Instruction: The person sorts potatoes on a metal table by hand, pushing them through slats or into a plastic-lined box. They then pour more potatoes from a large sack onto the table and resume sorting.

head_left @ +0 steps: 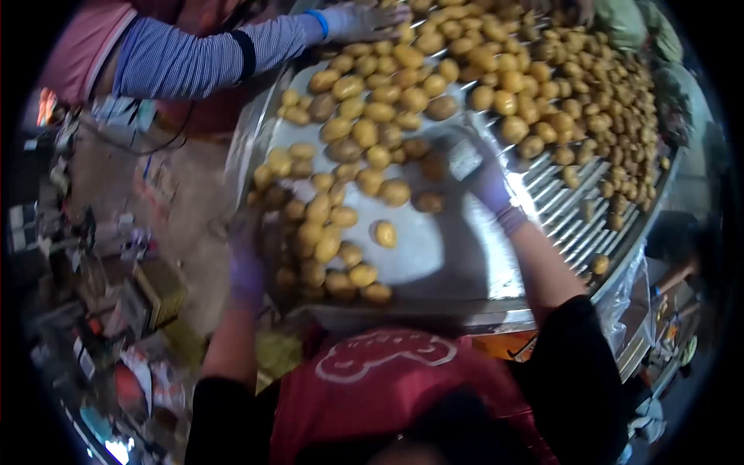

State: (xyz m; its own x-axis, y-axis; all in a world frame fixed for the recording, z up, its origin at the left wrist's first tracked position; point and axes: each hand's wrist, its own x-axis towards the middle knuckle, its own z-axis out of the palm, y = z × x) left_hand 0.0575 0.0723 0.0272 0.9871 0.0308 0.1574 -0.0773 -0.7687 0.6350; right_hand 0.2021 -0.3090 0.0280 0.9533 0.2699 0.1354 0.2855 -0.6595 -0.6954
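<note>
Yellow-brown potatoes [379,157] lie in loose groups on a smooth metal sorting tray [457,267]. A purple glove covers my left hand [246,267], which is at the tray's left edge beside a cluster of potatoes [319,232]. Motion blur smears its fingers. My right hand [487,184], also gloved in purple, is over the tray where the smooth sheet meets the slotted part. The nearest potatoes to it are a few darker ones [429,202] just to its left. Its fingers are blurred too, and I cannot make out anything held.
Many more potatoes [612,116] cover the metal bars [570,213] at the right and back. A co-worker's gloved hand [364,22] with a striped sleeve [194,58] reaches in from the upper left. Boxes [159,291] and clutter stand on the floor at left.
</note>
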